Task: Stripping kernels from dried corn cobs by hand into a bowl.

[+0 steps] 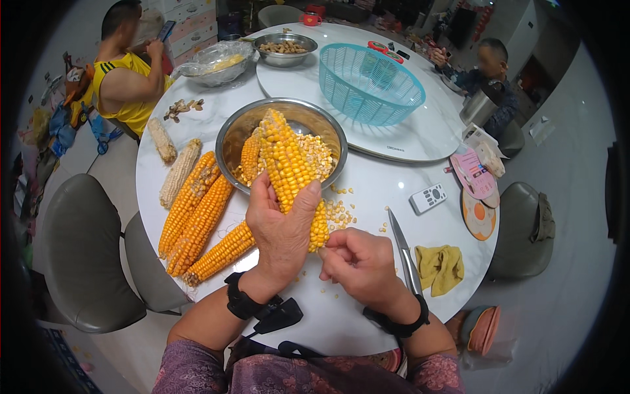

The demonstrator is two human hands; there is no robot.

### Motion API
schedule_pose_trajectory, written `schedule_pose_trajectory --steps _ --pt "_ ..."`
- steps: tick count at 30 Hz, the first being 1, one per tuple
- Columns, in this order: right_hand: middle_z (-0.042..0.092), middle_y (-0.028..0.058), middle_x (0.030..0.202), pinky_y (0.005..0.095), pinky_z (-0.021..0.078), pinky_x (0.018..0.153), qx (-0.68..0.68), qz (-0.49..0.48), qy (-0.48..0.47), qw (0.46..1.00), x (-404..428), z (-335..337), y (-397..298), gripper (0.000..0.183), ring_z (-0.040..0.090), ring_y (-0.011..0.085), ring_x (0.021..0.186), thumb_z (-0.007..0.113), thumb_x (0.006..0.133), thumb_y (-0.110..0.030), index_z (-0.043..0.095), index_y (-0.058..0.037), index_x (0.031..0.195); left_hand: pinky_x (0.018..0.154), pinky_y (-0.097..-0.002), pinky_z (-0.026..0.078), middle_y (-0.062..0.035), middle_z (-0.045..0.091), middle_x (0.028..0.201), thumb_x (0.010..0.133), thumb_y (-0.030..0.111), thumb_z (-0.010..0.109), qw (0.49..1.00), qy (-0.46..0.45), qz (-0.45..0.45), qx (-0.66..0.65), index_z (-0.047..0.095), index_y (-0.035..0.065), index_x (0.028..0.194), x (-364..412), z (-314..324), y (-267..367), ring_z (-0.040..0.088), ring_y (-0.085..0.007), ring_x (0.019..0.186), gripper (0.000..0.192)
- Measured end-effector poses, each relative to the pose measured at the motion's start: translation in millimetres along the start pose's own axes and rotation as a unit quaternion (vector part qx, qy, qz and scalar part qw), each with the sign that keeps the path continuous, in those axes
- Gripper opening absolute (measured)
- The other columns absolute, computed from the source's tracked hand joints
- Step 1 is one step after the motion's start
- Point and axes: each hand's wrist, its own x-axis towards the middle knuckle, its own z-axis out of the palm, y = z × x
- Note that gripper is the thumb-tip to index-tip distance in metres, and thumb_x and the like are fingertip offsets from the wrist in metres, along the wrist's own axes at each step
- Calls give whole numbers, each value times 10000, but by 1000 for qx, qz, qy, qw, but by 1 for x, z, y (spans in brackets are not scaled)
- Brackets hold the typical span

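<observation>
My left hand (283, 221) grips a yellow corn cob (290, 170), held tilted over the near rim of a steel bowl (339, 172). The fingers of my right hand (362, 261) are curled at the cob's lower end; whether they pinch anything is hidden. Inside the bowl are loose kernels (317, 155) and a smaller corn cob (250, 156). Left of my left hand lie several orange corn cobs (199, 226) with kernels on. Two bare, pale cobs (179, 172) rest beyond them. Scattered kernels (339, 214) dot the table right of the bowl.
A knife (404, 246), a yellow cloth (439, 268) and a remote control (428, 198) lie to the right. A blue plastic basket (371, 106) stands on the turntable (418, 152), near a bowl of peanuts (284, 59). Two people (130, 83) sit across the table, left and right.
</observation>
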Motion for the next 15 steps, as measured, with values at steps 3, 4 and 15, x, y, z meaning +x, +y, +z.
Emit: schedule_pose_trajectory --steps 3,4,15 --pt "530 116 622 301 433 417 -166 -191 38 967 2 1 1 93 553 202 508 601 716 51 527 49 771 739 -225 462 -90 567 1003 842 88 634 1000 4 6 2 376 -66 1164 -1 1 0 550 -100 861 440" --pt "502 125 615 325 420 409 -233 -268 51 934 2 1 0 107 535 237 511 592 683 74 520 47 757 746 -230 463 -89 564 1007 841 85 633 1000 2 11 11 371 -65 1171 -2 2 1 549 -104 866 448" --pt "488 104 590 301 409 399 -212 -226 16 951 2 -10 -4 89 516 190 478 591 696 52 514 30 735 662 -213 446 -45 576 907 866 139 611 988 -59 -130 -58 492 -26 1039 2 -4 -1 524 -56 773 267"
